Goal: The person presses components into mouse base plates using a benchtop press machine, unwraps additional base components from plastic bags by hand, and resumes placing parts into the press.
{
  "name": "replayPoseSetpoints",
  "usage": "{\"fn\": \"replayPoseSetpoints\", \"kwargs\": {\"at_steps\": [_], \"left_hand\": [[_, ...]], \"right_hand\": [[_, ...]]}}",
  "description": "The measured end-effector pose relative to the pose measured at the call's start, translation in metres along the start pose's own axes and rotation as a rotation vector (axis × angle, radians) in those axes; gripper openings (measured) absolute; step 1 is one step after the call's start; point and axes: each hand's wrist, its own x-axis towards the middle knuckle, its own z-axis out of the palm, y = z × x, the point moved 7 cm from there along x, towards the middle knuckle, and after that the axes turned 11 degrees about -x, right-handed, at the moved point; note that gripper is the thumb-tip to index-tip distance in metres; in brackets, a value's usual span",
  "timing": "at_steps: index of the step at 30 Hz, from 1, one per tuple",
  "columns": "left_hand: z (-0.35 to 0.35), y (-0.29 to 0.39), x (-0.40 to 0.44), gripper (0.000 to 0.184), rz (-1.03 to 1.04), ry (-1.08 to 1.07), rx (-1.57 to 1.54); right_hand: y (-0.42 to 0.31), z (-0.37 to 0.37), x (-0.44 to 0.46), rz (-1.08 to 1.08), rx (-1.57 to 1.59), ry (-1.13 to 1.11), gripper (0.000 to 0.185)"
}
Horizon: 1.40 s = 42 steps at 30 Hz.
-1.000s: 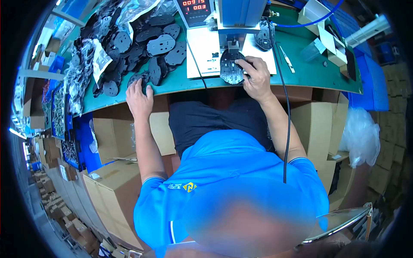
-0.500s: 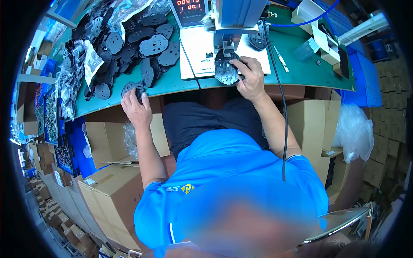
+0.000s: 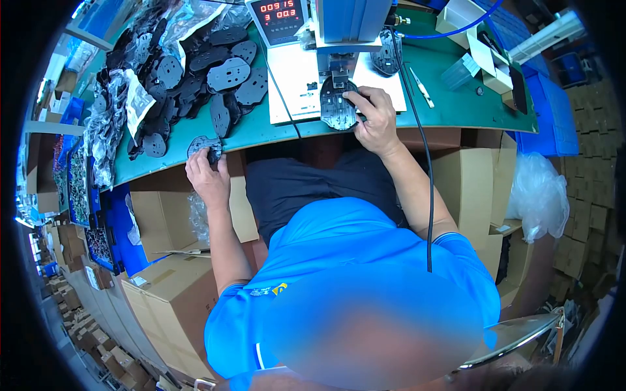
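Note:
My right hand is closed on the right edge of a black oval plate, which lies under the press head at the front of the white machine base. Near the table's front edge, my left hand grips a second black plate by its near side. Left of the machine lies a pile of similar black plates. One more plate rests on the right part of the white base.
A display box with red digits stands behind the base. White tweezers, a clear container and open white boxes are on the right. Plastic wrapping lies far left. A black cable hangs beside my right arm.
The plate at my left hand has come away from the pile toward the table's front edge and now shows more. My right hand keeps its hold under the press. The display digits differ.

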Motion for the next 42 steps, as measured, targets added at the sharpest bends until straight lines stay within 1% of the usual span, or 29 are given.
{"fn": "replayPoseSetpoints", "kwargs": {"at_steps": [8, 14, 16, 17, 20, 22, 23, 25, 26, 28, 29, 30, 32, 33, 34, 36, 38, 39, 41, 42], "left_hand": [[0.000, 0.002, 0.002, 0.052, -0.013, -0.003, 0.005], [-0.004, 0.001, 0.003, 0.048, -0.017, -0.014, -0.002], [-0.003, -0.005, 0.002, 0.049, -0.032, -0.103, 0.017], [-0.004, -0.006, 0.000, 0.049, -0.032, -0.103, 0.019], [-0.009, 0.007, 0.002, 0.049, 0.005, -0.127, 0.005], [-0.018, 0.020, 0.003, 0.046, 0.037, -0.063, -0.125], [-0.019, 0.026, 0.003, 0.046, 0.031, -0.066, -0.121], [-0.033, 0.055, 0.011, 0.042, 0.150, 0.041, -0.226], [-0.036, 0.065, 0.013, 0.042, 0.140, 0.041, -0.219], [-0.040, 0.086, 0.016, 0.041, 0.113, 0.048, -0.330], [-0.040, 0.096, 0.018, 0.045, 0.132, 0.062, -0.367], [-0.041, 0.103, 0.021, 0.045, 0.125, 0.066, -0.363], [-0.037, 0.119, 0.024, 0.051, 0.164, 0.029, -0.413], [-0.031, 0.122, 0.023, 0.055, 0.146, 0.023, -0.471], [-0.026, 0.125, 0.022, 0.055, 0.142, 0.026, -0.471], [-0.017, 0.131, 0.021, 0.058, 0.139, 0.012, -0.587], [-0.012, 0.141, 0.024, 0.059, 0.149, 0.008, -0.610], [-0.011, 0.148, 0.028, 0.060, 0.180, 0.008, -0.643], [-0.009, 0.160, 0.039, 0.064, 0.248, 0.019, -0.682], [-0.005, 0.164, 0.045, 0.064, 0.250, 0.020, -0.682]], "right_hand": [[-0.001, -0.001, 0.001, 0.003, -0.013, -0.004, 0.050], [-0.001, -0.001, 0.000, 0.000, -0.012, -0.013, 0.052], [-0.001, -0.002, 0.001, 0.003, -0.004, -0.012, 0.053], [-0.001, -0.001, 0.000, 0.001, -0.010, -0.011, 0.053], [-0.001, -0.001, 0.001, 0.001, -0.013, -0.006, 0.053], [0.000, -0.001, 0.000, 0.002, -0.010, -0.011, 0.052], [0.000, -0.001, -0.001, 0.004, -0.012, -0.010, 0.053], [0.000, 0.000, 0.000, -0.003, -0.015, -0.005, 0.053], [0.000, 0.001, -0.001, -0.007, -0.006, -0.012, 0.053], [0.001, 0.001, 0.000, -0.003, -0.008, -0.011, 0.052], [0.001, 0.001, 0.000, -0.003, -0.014, -0.019, 0.051], [0.000, 0.001, 0.000, -0.009, -0.010, -0.022, 0.051], [0.000, 0.001, 0.000, 0.005, -0.012, -0.023, 0.050], [0.000, 0.002, 0.000, 0.000, -0.011, -0.026, 0.050], [-0.001, 0.001, 0.000, -0.001, -0.013, -0.018, 0.051], [-0.001, 0.001, 0.000, -0.007, -0.017, -0.008, 0.051], [0.001, 0.002, 0.000, 0.027, 0.004, -0.031, 0.049], [0.001, 0.001, 0.002, 0.024, 0.002, -0.029, 0.049], [0.009, 0.001, 0.004, 0.164, 0.200, -0.028, 0.047], [0.008, -0.002, 0.005, 0.163, 0.199, -0.026, 0.047]]}}
